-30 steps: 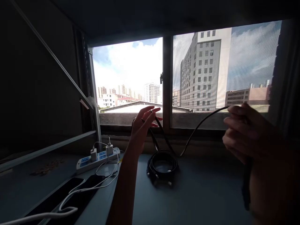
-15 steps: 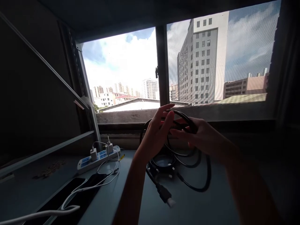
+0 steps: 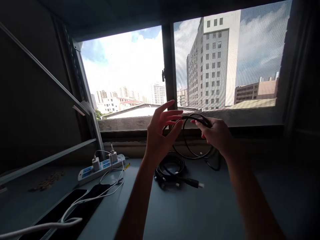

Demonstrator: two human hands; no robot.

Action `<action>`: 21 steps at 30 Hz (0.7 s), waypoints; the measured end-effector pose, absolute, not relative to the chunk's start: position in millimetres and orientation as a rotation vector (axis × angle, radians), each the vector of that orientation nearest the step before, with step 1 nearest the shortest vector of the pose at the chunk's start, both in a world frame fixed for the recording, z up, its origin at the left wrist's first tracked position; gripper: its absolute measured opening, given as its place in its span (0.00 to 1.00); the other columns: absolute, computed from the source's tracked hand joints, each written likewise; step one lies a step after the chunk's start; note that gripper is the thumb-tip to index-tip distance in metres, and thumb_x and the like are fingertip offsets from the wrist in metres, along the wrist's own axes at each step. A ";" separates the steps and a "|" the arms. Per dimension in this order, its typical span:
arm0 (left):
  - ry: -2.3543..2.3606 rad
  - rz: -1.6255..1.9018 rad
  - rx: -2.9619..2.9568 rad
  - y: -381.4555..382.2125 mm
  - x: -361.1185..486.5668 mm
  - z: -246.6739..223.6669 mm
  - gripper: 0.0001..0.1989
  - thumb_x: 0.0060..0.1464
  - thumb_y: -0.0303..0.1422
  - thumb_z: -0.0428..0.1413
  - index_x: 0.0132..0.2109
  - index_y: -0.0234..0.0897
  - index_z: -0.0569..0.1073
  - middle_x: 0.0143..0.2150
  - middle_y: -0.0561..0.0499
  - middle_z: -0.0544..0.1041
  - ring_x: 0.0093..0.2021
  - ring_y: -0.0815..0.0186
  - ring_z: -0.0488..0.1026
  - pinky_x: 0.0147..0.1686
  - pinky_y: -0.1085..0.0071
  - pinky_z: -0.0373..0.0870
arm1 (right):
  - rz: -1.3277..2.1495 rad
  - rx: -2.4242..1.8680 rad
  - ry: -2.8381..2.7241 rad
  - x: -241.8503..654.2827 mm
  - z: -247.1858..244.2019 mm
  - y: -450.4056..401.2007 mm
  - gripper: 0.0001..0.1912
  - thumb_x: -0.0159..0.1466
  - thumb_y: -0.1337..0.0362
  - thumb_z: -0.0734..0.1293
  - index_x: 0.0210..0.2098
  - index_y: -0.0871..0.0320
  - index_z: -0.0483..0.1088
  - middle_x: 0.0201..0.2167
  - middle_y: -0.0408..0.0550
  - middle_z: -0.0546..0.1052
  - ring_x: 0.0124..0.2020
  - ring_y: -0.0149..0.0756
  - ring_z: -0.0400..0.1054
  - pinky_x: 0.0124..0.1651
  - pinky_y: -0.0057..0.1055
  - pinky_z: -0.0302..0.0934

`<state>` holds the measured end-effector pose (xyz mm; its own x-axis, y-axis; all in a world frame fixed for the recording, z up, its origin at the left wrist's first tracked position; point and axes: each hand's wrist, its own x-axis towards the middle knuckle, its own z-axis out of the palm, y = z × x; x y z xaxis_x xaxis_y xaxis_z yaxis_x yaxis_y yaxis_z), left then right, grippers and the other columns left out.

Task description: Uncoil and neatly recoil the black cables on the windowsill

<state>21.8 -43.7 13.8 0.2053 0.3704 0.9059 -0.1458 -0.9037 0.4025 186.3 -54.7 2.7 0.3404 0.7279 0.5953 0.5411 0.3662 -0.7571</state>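
A black cable (image 3: 191, 156) hangs in loose loops between my two hands. My right hand (image 3: 217, 135) is closed around the gathered loops, thumb on the near side. On the other side, my left hand (image 3: 162, 130) has the cable running between its thumb and fingers; the index finger is raised off it. Part of the cable is hidden behind this hand. Below, a dark plug (image 3: 192, 182) with a pale tip juts to the right, beside a coiled black cable (image 3: 172, 160) with several small pale ends lying on the table.
A white power strip (image 3: 102, 166) with two chargers and thin white cords sits left on the blue-grey table (image 3: 200, 213). Dark flat panels (image 3: 82, 203) lie near it. A metal frame (image 3: 91, 123) and a window (image 3: 130, 80) stand behind.
My hands have moved apart, and the left hand's fingers have spread. The loops now hang nearer my right hand. The plug has swung up and to the right.
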 end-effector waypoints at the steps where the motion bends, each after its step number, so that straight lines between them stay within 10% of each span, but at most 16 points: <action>1: 0.208 1.798 2.116 -42.4 21.5 13.5 0.22 0.52 0.33 0.57 0.54 0.41 0.62 0.48 0.47 0.73 0.48 0.60 0.70 0.48 0.63 0.66 | 0.150 -1.316 -1.312 186.8 2.9 -55.2 0.17 0.54 0.59 0.64 0.40 0.60 0.74 0.13 0.39 0.65 0.13 0.26 0.59 0.14 0.21 0.51; 9: 0.521 1.592 2.439 -5.0 21.2 -7.3 0.34 0.47 0.36 0.61 0.59 0.41 0.57 0.59 0.44 0.62 0.59 0.57 0.58 0.56 0.58 0.57 | 0.182 -1.165 -1.332 181.5 9.5 -69.7 0.20 0.49 0.62 0.68 0.43 0.59 0.74 0.14 0.37 0.66 0.12 0.23 0.56 0.14 0.21 0.54; 21: 0.663 1.715 2.165 9.8 24.1 -7.7 0.11 0.56 0.35 0.50 0.44 0.37 0.71 0.36 0.49 0.74 0.37 0.65 0.71 0.40 0.69 0.66 | 0.150 -0.975 -1.451 174.2 16.0 -97.6 0.10 0.50 0.61 0.69 0.32 0.57 0.76 0.08 0.33 0.57 0.08 0.20 0.48 0.07 0.18 0.42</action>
